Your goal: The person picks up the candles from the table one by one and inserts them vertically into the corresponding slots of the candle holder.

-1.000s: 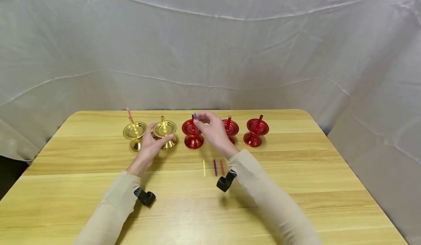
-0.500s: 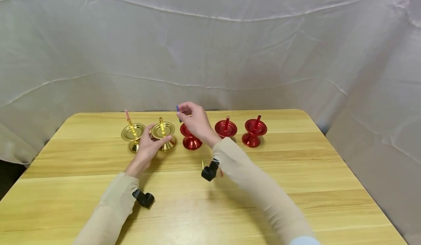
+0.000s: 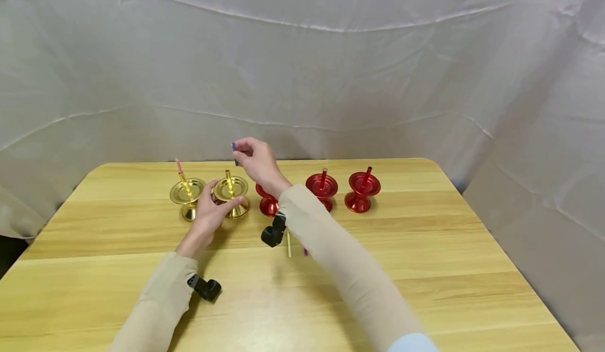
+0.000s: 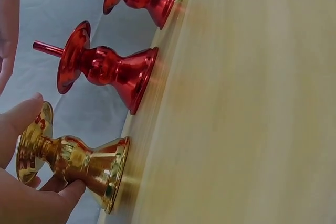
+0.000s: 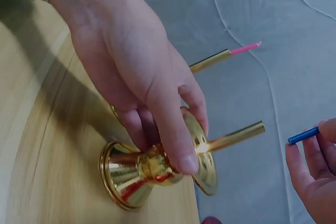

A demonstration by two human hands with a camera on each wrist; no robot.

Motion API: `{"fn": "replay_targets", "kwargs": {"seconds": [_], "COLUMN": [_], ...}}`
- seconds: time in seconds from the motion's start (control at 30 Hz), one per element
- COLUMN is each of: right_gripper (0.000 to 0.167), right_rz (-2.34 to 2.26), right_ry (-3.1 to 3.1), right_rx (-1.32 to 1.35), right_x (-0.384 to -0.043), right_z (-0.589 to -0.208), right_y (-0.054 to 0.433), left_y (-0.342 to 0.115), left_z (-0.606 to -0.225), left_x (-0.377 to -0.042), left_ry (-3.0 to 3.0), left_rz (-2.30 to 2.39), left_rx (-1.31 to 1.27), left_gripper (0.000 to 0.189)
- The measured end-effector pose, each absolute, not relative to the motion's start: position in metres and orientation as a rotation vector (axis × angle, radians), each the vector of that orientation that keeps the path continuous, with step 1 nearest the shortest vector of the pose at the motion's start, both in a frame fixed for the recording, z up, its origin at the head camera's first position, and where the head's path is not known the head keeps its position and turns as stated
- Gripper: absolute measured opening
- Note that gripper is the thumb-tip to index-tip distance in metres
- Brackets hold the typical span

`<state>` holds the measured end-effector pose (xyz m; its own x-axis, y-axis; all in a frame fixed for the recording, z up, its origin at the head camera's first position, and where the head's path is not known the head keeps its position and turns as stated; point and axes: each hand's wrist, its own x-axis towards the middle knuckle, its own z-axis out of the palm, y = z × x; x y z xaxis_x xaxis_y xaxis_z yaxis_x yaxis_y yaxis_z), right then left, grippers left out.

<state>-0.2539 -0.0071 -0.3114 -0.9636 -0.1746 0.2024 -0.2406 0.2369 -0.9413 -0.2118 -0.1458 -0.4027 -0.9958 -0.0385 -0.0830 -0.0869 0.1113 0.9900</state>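
Observation:
My left hand (image 3: 208,215) grips a gold candlestick (image 3: 238,208), thumb and fingers round its waist under the dish. It stands upright on the table, its narrow tube (image 5: 241,136) with no candle in it. A small blue candle (image 3: 235,155) is pinched in the fingertips of my right hand (image 3: 259,165), above and slightly right of that tube. In the right wrist view a gap separates the blue candle (image 5: 303,136) from the tube's end. To the left, another gold candlestick (image 3: 179,193) carries a pink candle (image 3: 178,166) in its tube.
Three red candlesticks stand in line to the right: one (image 3: 268,206) partly behind my right arm, a middle one (image 3: 322,185) and an outer one (image 3: 363,188). A yellow candle (image 3: 289,244) and a purple candle (image 3: 305,252) lie nearer me. Grey cloth (image 3: 302,68) hangs behind the table.
My right hand has carried the blue candle left and up, from beside the nearest red candlestick to above the gripped gold one. My left hand keeps its hold.

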Motion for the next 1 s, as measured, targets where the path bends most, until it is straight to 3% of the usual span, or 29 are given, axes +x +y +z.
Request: {"fn": "replay_targets", "kwargs": {"seconds": [1.0], "right_gripper": [0.021], "right_rz": [2.082], "right_ry": [-2.363], "right_rx": [0.287], "right_x": [-0.255], "right_z": [-0.315], "right_y": [-0.022], "left_y": [-0.144], "left_z": [-0.401], "left_x": [-0.212], "left_ry": [2.321], "left_rz": [2.073], "left_rx": [-0.118], "left_gripper": [0.09]}}
